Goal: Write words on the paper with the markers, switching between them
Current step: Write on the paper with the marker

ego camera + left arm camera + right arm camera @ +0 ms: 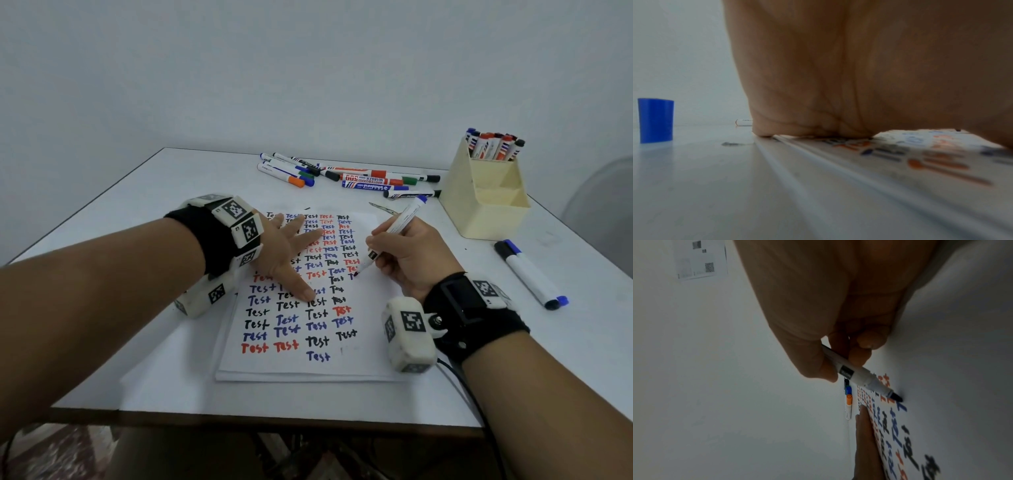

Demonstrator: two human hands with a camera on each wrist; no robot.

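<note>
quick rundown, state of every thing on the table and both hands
paper: flat on the table, mostly filled with "Test"
held marker: uncapped, tip at the paper
right hand: grips the held marker
left hand: spread flat, pressing the paper
loose markers: capped, lying down
holder: upright, markers inside
blue cap: standing on end

Paper at the middle of the counter, markers behind and to the right.

The paper lies on the counter, near its front edge. The left hand rests flat on the sheet's left half; the right hand sits at its right edge, the held marker tip down on the sheet. Behind the paper lie loose markers. At the back right stands a marker holder with markers upright in it; a single marker lies in front of it.
</note>
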